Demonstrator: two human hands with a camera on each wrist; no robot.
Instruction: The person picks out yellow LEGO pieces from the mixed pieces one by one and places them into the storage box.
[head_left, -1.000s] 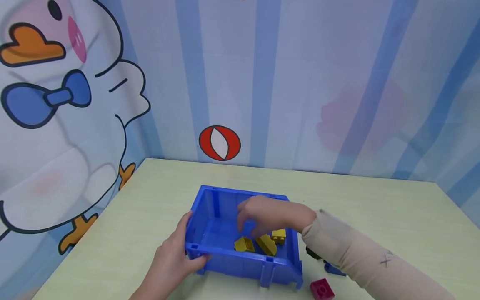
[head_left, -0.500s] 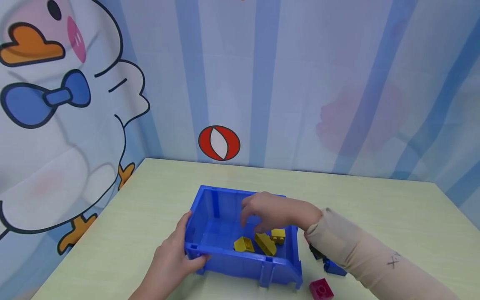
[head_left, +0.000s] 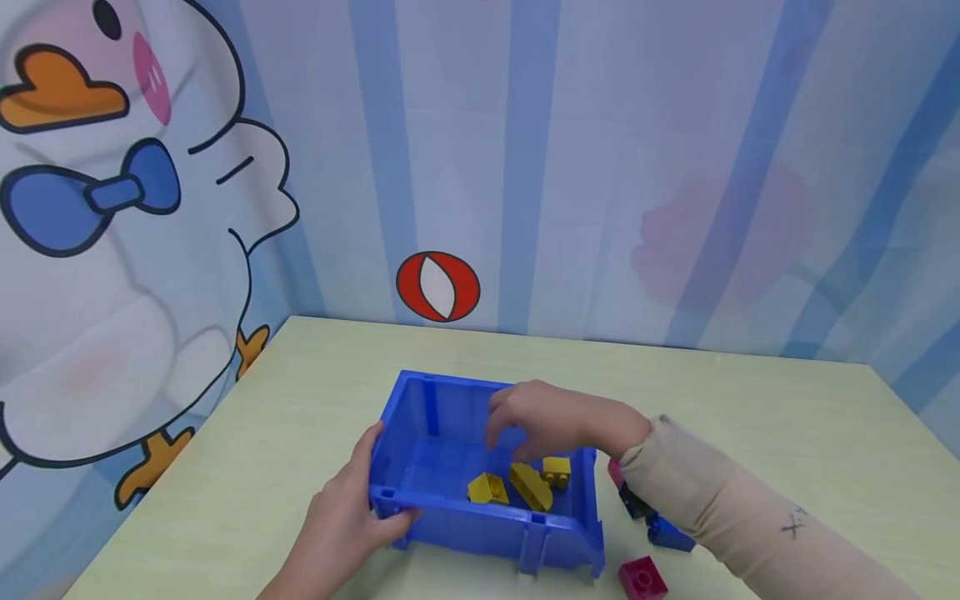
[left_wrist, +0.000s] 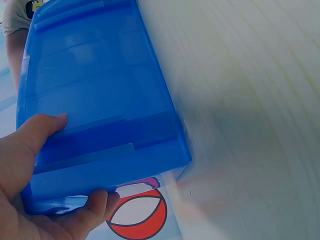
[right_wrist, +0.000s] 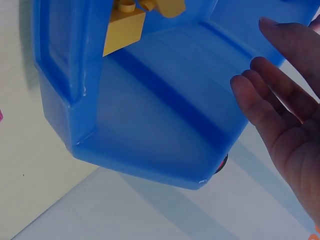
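A blue plastic bin (head_left: 472,529) stands on the table. My left hand (head_left: 345,504) grips its left end, thumb on the near wall and fingers round the side; the left wrist view shows the thumb (left_wrist: 42,130) pressed on that wall. Inside the bin lie three yellow toy bricks: one with a sloped side (head_left: 487,489), a longer one (head_left: 531,487) and a studded one (head_left: 557,472). Over the bin hovers my right hand (head_left: 543,418), fingers loosely bent, nothing between them. In the right wrist view that hand (right_wrist: 290,115) is apart from the bricks.
Right of the bin, on the table (head_left: 750,417), lie a magenta brick (head_left: 642,578), a blue brick (head_left: 670,533), a dark brick (head_left: 633,503) and a reddish piece (head_left: 615,472) partly hidden by my right sleeve (head_left: 750,508). A printed backdrop (head_left: 465,167) stands behind the table.
My right hand has drifted a little right and up, away from the yellow bricks. The sleeve uncovers more of the pieces beside the bin. My left hand and the bin keep their place.
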